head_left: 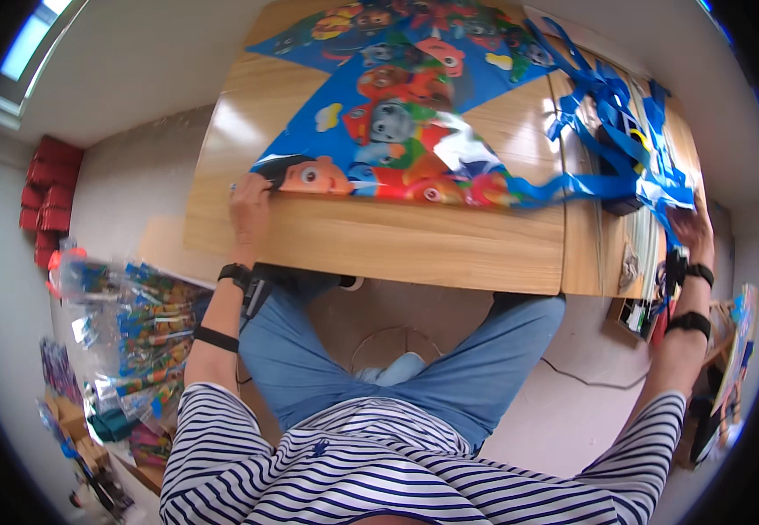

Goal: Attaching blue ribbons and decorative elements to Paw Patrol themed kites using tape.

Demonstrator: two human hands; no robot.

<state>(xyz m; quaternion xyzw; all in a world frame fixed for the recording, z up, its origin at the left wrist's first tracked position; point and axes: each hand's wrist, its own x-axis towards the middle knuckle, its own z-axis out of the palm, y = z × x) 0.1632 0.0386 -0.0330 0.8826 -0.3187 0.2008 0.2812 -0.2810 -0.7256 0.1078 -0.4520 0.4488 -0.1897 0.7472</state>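
Note:
Glossy triangular pennants (388,122) printed with cartoon characters on blue lie overlapped on the wooden table, the nearest one with its straight edge toward me. My left hand (251,208) pinches that edge at its left corner. From the right corner a blue ribbon (572,185) runs across to a dark box-shaped holder (622,166), where more ribbon hangs in loose loops. At the table's right edge my right hand (694,223) is closed on the blue ribbon beside the holder; its fingertips are partly hidden by the ribbon.
The wooden table (379,241) has a seam right of the pennants. Below its right end stands a small box of items (631,317). Plastic-wrapped colourful packs (156,324) are heaped at left, and red bundles (51,188) stand by the wall. A cable (589,381) crosses the floor.

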